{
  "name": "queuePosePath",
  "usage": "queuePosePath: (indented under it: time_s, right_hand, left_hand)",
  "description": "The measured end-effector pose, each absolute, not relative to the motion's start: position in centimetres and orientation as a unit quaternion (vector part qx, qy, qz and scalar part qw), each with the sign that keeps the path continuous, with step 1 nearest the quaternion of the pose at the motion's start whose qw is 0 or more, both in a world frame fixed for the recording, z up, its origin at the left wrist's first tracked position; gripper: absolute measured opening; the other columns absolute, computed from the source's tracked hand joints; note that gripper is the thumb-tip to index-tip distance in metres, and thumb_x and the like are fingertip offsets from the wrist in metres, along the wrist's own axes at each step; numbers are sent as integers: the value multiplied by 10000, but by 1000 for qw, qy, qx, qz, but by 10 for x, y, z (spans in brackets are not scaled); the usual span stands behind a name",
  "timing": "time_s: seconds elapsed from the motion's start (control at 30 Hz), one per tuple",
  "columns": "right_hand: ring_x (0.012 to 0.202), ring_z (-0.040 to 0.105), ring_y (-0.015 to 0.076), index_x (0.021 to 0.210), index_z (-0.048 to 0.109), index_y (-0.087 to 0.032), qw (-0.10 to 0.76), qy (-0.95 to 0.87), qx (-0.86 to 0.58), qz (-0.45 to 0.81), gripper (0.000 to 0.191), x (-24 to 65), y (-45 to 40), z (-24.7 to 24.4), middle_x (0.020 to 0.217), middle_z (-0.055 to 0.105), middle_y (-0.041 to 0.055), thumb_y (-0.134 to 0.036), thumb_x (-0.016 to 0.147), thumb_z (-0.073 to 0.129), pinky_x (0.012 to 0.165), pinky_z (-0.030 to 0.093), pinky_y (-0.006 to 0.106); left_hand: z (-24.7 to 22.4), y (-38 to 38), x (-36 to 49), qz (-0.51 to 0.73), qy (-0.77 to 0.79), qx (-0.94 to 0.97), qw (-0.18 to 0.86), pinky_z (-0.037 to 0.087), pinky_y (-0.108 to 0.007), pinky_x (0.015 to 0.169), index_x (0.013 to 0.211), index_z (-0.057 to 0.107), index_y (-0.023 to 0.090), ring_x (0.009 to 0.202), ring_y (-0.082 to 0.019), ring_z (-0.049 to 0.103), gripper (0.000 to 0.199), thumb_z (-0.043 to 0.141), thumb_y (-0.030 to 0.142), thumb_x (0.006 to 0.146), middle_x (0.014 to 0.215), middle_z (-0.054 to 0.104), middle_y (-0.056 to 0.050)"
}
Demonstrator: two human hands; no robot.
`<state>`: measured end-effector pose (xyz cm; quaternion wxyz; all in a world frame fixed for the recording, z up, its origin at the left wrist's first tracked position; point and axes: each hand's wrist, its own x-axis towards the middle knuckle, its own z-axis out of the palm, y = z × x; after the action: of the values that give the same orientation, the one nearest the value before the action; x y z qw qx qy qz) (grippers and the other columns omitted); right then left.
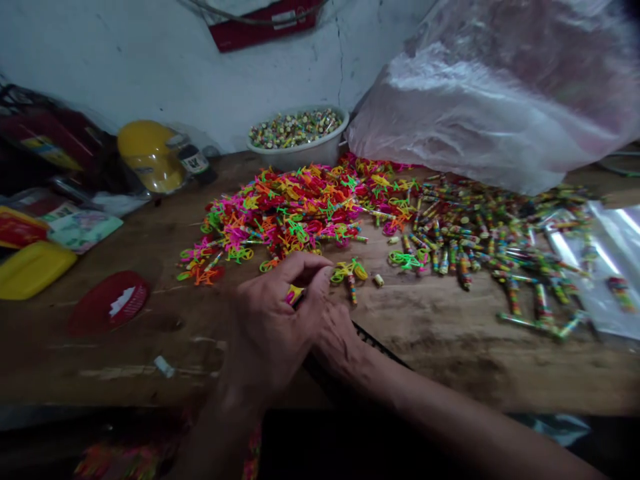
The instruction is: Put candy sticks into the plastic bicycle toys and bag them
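Observation:
My left hand (pixel 277 327) is closed near the front of the table, with a small yellow-and-pink piece (pixel 294 295) showing between its fingers. Pressed against it, my right hand (pixel 337 333) has its fingers curled in and largely hidden behind the left. Whatever lies between the fingertips is covered. Just past the hands are a yellow-green plastic figure (pixel 350 270), a short striped tube (pixel 353 291) and a small pale plug (pixel 379 281). Beyond them spreads a heap of bright plastic figures (pixel 300 207) in pink, orange, green and yellow.
Striped tubes (pixel 465 247) lie scattered at the right, beside clear plastic sheeting (pixel 610 267). A tub (pixel 300 157) full of small pieces and a big plastic bag (pixel 475 113) stand behind. At left are a red lid (pixel 95 310) and a yellow cap (pixel 147 150). A black slotted strip (pixel 380 345) runs under my right forearm.

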<state>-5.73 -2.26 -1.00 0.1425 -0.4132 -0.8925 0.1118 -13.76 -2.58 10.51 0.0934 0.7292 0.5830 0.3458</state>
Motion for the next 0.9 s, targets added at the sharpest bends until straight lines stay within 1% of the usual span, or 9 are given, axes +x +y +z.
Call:
queuePosePath:
  time_s: [0.13, 0.23, 0.33, 0.43, 0.53, 0.6, 0.67, 0.8, 0.9]
  right_hand:
    - [741, 610, 200, 950, 560, -153, 179, -909, -364, 98, 176, -26, -29, -2, 835, 657, 78, -93, 858, 423, 643, 472, 316]
    - [688, 618, 149, 957, 556, -168, 247, -881, -384, 124, 163, 33, -43, 10, 812, 670, 43, -108, 849, 448, 647, 484, 268]
    - [812, 663, 135, 1088, 552, -185, 309, -810, -489, 97, 237, 110, -75, 23, 924, 701, 41, -204, 861, 488, 722, 502, 227]
    - [571, 646, 100, 1053, 593, -230, 255, -677, -690, 14, 227, 175, -129, 23, 768, 705, -13, -339, 861, 540, 524, 481, 168]
    - [628, 685, 150, 1012, 629, -248, 236, -538, -809, 5, 296, 215, -183, -6, 788, 719, -10, -470, 832, 550, 510, 508, 195]
    - [687, 698, 180, 1013, 625, -220, 232, -508, -828, 51, 312, 230, -204, -40, 818, 722, 25, -457, 821, 561, 504, 515, 208]
    - [630, 689, 192, 987, 620, -192, 252, -497, -827, 72, 305, 241, -209, -77, 820, 722, 74, -437, 840, 513, 463, 500, 228]
    - [482, 647, 257, 814, 644, -205, 178, -534, -817, 127, 326, 255, -198, -133, 578, 669, 106, -366, 876, 368, 412, 456, 307]
    - [427, 617, 291, 905, 634, -261, 132, -535, -828, 101, 314, 263, -202, -155, 515, 643, 83, -340, 879, 331, 368, 409, 343]
  left_hand:
    - [94, -16, -136, 310, 624, 708, 111, 474, -198, 633, 930, 661, 251, 693, -114, 653, 173, 553, 370, 867, 830, 710, 50]
    - [81, -13, -128, 274, 638, 714, 96, 466, -224, 631, 956, 659, 265, 672, -130, 651, 192, 537, 384, 867, 825, 712, 46]
    - [57, -10, -112, 162, 666, 726, 60, 430, -262, 594, 905, 661, 251, 674, -179, 656, 171, 535, 356, 858, 762, 706, 21]
    - [31, -4, -94, 41, 690, 723, 23, 378, -297, 551, 826, 627, 220, 673, -241, 652, 223, 513, 408, 859, 725, 693, -26]
    - [13, 5, -84, -16, 701, 712, 30, 368, -306, 550, 794, 599, 212, 702, -265, 652, 281, 484, 460, 860, 751, 693, -56]
    - [9, 12, -81, -44, 712, 699, 48, 373, -312, 554, 778, 606, 212, 724, -278, 655, 306, 457, 465, 864, 756, 696, -75]
    - [8, 18, -80, -50, 715, 695, 56, 385, -318, 571, 757, 611, 205, 733, -280, 654, 319, 430, 443, 872, 745, 694, -92]
    - [7, 23, -81, -23, 720, 691, 61, 412, -295, 608, 737, 607, 192, 725, -234, 649, 289, 438, 391, 861, 758, 695, -81]
    - [4, 22, -83, -1, 729, 681, 76, 421, -278, 621, 777, 622, 195, 735, -211, 650, 266, 467, 398, 849, 777, 698, -65]
